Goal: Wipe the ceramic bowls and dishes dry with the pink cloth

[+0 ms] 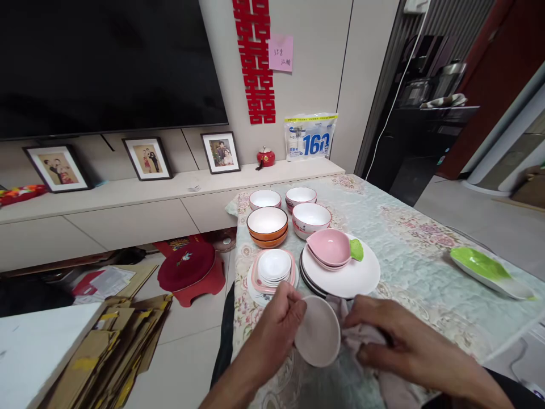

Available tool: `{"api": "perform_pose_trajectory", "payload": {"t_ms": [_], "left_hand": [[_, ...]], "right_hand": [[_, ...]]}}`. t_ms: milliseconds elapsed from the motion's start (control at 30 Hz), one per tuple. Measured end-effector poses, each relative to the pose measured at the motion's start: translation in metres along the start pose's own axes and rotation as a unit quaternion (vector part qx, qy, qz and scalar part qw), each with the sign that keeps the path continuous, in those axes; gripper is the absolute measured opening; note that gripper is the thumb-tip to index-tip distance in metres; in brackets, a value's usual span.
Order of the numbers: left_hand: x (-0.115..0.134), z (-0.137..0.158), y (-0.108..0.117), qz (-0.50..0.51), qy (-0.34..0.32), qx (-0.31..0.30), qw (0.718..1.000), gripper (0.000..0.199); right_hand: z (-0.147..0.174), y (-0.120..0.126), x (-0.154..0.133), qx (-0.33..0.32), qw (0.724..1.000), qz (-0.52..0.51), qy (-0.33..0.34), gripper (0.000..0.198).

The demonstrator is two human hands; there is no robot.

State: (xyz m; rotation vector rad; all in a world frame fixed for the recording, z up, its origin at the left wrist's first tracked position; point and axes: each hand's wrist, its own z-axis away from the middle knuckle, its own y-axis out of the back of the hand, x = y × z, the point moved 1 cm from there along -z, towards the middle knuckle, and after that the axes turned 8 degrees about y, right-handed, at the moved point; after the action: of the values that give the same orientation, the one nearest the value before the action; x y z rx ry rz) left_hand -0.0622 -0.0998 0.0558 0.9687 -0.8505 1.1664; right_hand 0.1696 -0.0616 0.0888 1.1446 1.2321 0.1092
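Note:
My left hand point(281, 324) grips the rim of a small white dish point(317, 332), tilted over the near edge of the table. In my right hand point(392, 335) is a greyish-pink cloth point(366, 341), which reaches the dish's right side. Just beyond the dish, a stack of small white dishes point(275, 265) rests on a pink-rimmed square plate point(255, 278). To the right of that, a pink strawberry-shaped bowl point(330, 248) with a green leaf handle lies on large white plates point(368, 272).
Orange bowls point(267, 227) and white bowls point(311, 218) stand stacked farther back. A green leaf-shaped dish point(485, 270) lies at the right on the floral tablecloth point(409, 238). A red stool point(191, 272) and flattened cardboard point(102, 346) are on the floor at left.

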Motion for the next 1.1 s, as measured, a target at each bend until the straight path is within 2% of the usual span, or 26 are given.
{"api": "perform_pose_trajectory", "payload": {"t_ms": [67,133,233,400,600,767,833,933,1033,1100], "left_hand": [[-0.013,0.000,-0.018,0.066,0.019,-0.019,0.997,0.025],[-0.020,-0.003,-0.035,0.169,0.047,-0.054,0.983,0.026],[-0.023,-0.008,-0.056,0.293,0.082,-0.124,0.945,0.030],[-0.030,-0.013,-0.066,0.448,0.090,-0.158,0.875,0.031],[-0.037,-0.013,-0.058,0.488,0.066,-0.244,0.836,0.056],[-0.034,-0.010,-0.050,0.464,0.032,-0.295,0.835,0.065],[-0.033,-0.008,-0.049,0.462,0.017,-0.302,0.834,0.064],[-0.035,-0.006,-0.048,0.467,0.001,-0.303,0.831,0.060],[-0.037,-0.008,-0.049,0.475,-0.005,-0.284,0.832,0.062],[-0.038,-0.011,-0.051,0.482,-0.008,-0.262,0.836,0.064]], "right_hand": [[0.010,0.015,0.009,0.051,0.998,-0.046,-0.004,0.019],[0.018,0.022,0.020,0.115,0.990,-0.083,-0.018,0.020],[0.026,0.020,0.032,0.202,0.969,-0.132,-0.045,0.025],[0.027,0.012,0.036,0.266,0.944,-0.186,-0.065,0.030],[0.034,0.014,0.025,0.354,0.888,-0.288,-0.063,0.037],[0.047,0.018,0.017,0.375,0.863,-0.337,-0.015,0.042],[0.044,0.015,0.015,0.355,0.871,-0.339,-0.008,0.039],[0.030,0.007,0.012,0.254,0.920,-0.298,-0.022,0.035],[0.012,-0.002,0.007,0.177,0.966,-0.181,-0.044,0.035],[0.002,-0.009,0.003,0.160,0.982,-0.088,-0.052,0.033]]}}
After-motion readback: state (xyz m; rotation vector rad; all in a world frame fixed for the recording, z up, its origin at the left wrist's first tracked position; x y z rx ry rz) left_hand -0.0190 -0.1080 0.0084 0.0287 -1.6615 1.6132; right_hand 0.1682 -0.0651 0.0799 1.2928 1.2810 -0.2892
